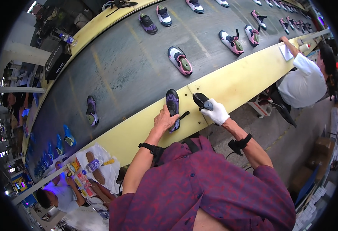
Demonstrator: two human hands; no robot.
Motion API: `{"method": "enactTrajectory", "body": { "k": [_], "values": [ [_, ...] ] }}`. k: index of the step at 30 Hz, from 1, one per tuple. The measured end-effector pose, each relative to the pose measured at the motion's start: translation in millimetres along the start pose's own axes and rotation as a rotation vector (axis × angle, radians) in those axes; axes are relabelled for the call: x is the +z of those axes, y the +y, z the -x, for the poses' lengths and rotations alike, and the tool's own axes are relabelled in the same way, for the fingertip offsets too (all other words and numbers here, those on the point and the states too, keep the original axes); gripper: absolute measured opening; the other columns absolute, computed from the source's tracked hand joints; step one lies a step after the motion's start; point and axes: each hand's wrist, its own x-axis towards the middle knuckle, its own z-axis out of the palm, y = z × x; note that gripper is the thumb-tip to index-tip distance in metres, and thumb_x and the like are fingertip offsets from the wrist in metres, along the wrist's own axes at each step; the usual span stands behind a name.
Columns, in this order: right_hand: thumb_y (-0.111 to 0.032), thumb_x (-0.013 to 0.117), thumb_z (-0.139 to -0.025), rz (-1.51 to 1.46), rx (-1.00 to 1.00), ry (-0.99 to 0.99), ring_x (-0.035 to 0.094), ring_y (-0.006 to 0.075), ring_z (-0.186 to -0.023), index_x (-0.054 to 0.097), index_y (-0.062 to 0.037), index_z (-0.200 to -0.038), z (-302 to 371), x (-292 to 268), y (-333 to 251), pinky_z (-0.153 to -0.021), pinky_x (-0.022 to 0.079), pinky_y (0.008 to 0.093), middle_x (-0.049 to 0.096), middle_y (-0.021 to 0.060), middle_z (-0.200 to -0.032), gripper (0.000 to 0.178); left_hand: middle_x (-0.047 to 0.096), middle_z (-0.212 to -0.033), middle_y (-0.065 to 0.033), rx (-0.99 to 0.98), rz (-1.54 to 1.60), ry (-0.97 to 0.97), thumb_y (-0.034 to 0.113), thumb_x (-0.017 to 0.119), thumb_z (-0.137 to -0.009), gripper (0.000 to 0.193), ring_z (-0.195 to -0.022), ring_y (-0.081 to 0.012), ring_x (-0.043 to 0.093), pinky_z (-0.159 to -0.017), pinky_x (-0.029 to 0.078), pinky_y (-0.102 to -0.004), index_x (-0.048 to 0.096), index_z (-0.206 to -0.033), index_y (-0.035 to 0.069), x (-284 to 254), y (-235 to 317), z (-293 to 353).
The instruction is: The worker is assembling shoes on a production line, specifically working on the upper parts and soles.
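My bare left hand (165, 119) grips a black and purple sneaker (172, 101) at the yellow edge of the conveyor. The sneaker stands toe away from me, with a black strap (184, 114) sticking out to its right. In a white glove, my right hand (216, 111) closes around a black oval tool with a grey knob (200, 99), just right of the sneaker. Its exact kind I cannot make out. The tool's black part lies over the yellow edge, and its underside is hidden.
On the grey conveyor belt (126, 77) stand a white and pink sneaker (180, 61), a purple one (91, 111) and several others. A person (303, 79) sits at the right, another (59, 192) at the lower left. Near the latter lies a plastic bottle (92, 165).
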Motion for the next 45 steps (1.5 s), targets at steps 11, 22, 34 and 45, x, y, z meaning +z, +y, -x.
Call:
{"method": "enactTrajectory", "body": {
  "k": [11, 22, 34, 45],
  "values": [
    [-0.022, 0.087, -0.086, -0.079, -0.069, -0.028, 0.077, 0.0266, -0.089, 0.063, -0.0095, -0.145, 58, -46, -62, -0.085, 0.06, 0.0363, 0.077, 0.0185, -0.103, 0.065, 0.076, -0.093, -0.0162, -0.27, 1.41, -0.37, 0.068, 0.058, -0.102, 0.075, -0.071, -0.0263, 0.076, -0.058, 0.066, -0.0378, 0.067, -0.124, -0.003, -24, 14, 23],
    [-0.045, 0.089, -0.082, 0.325, -0.204, -0.242, 0.074, 0.0362, -0.075, 0.068, -0.0088, -0.093, 39, -28, -105, -0.068, 0.057, 0.0457, 0.073, 0.0149, -0.08, 0.043, 0.076, -0.093, -0.0124, -0.295, 1.447, -0.406, 0.072, 0.055, -0.101, 0.074, -0.058, -0.0199, 0.072, -0.043, 0.058, -0.0303, 0.067, -0.125, 0.003, -13, 25, 13],
    [-0.057, 0.081, -0.086, 0.342, -0.168, -0.356, 0.074, 0.04, -0.081, 0.067, -0.0075, -0.097, 9, -36, -110, -0.073, 0.057, 0.0475, 0.074, 0.0184, -0.087, 0.053, 0.078, -0.093, -0.0136, -0.311, 1.252, -0.297, 0.077, 0.051, -0.1, 0.08, -0.054, -0.0152, 0.067, -0.043, 0.053, -0.0266, 0.071, -0.12, 0.002, -34, 20, 13],
    [-0.056, 0.078, -0.087, 0.41, 0.247, -0.129, 0.072, 0.045, -0.107, 0.066, -0.0049, -0.121, -86, -65, 58, -0.094, 0.056, 0.0484, 0.075, 0.027, -0.111, 0.062, 0.068, -0.135, -0.0303, -0.436, -0.093, 0.191, 0.054, 0.079, -0.082, 0.085, -0.126, -0.0433, 0.067, -0.107, 0.052, -0.0556, 0.056, -0.141, -0.002, -198, -75, -65]
  ]
}}
